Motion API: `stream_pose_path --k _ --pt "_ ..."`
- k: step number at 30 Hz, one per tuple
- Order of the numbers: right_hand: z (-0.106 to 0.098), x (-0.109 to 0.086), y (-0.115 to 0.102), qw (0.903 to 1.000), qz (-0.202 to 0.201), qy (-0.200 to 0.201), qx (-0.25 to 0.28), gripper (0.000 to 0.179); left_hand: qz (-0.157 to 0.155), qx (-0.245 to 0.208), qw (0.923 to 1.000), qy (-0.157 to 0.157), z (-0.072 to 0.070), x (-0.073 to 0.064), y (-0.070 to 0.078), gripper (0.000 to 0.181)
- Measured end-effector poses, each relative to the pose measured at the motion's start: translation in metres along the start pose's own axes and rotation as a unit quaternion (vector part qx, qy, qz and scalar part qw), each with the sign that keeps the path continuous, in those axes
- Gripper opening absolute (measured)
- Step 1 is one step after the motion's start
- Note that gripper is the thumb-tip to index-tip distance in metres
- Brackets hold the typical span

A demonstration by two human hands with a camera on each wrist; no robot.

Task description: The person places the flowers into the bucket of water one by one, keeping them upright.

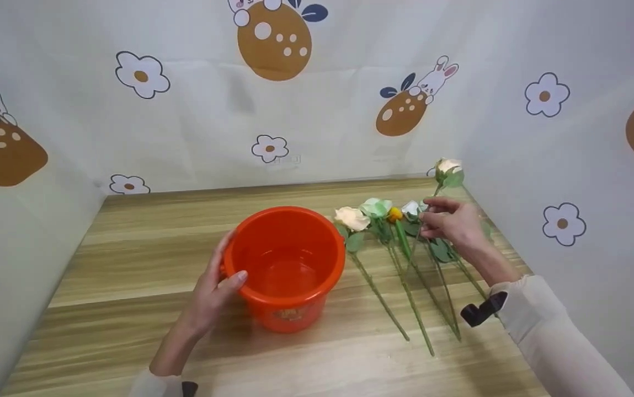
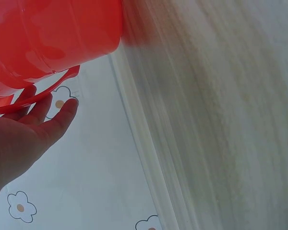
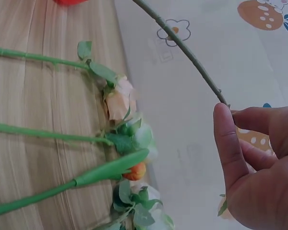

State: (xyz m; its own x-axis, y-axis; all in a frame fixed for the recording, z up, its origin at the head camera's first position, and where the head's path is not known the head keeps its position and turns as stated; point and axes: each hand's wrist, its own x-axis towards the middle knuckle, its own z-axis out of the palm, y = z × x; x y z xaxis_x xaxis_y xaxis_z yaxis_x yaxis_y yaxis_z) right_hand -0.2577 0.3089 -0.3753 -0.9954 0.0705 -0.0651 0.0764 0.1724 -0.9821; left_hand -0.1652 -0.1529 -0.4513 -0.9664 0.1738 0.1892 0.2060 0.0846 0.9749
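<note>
1. On the left of the round red plastic bucket (image 1: pixel 286 270), the left hand (image 1: pixel 214 289), the nearer one, has its grip curled on the rim.
2. Right of the bucket, a pale peach rose (image 1: pixel 352 219) and other green-stemmed flowers (image 1: pixel 376 208) lie on the wood-grain surface (image 1: pixel 129 264).
3. Farther right of the bucket, the right hand (image 1: pixel 452 223) has its grip pinching a long-stemmed cream rose (image 1: pixel 449 172), bloom pointing away, stem slanting down bucketward.
</note>
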Motion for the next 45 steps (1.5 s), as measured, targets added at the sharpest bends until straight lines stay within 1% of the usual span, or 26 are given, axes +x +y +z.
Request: stream_pose_path --k 10,17,28,37,40,45 --pt "0.013 -0.001 -0.005 0.9987 -0.011 -0.001 0.049 0.047 0.002 0.005 1.0000 -0.001 0.000 -0.001 -0.001 0.079" --pt "0.020 -0.003 -0.010 0.9974 -0.008 0.006 0.071 0.043 0.006 0.008 1.0000 0.001 0.000 -0.001 -0.003 0.080" --pt "0.029 -0.005 -0.016 0.9945 0.003 0.006 0.105 0.050 0.001 0.009 1.0000 0.001 0.000 -0.002 -0.003 0.079" --pt "0.040 -0.008 -0.023 0.9924 0.012 -0.002 0.123 0.044 0.001 0.015 0.9999 0.001 0.000 -0.002 -0.003 0.080" --pt "0.044 -0.009 -0.026 0.9905 0.018 -0.005 0.136 0.041 0.002 0.019 0.9998 0.000 0.000 -0.001 -0.003 0.080" --pt "0.053 -0.010 -0.032 0.9867 0.015 -0.003 0.162 0.036 0.008 0.007 0.9999 -0.001 -0.001 0.001 -0.003 0.079"
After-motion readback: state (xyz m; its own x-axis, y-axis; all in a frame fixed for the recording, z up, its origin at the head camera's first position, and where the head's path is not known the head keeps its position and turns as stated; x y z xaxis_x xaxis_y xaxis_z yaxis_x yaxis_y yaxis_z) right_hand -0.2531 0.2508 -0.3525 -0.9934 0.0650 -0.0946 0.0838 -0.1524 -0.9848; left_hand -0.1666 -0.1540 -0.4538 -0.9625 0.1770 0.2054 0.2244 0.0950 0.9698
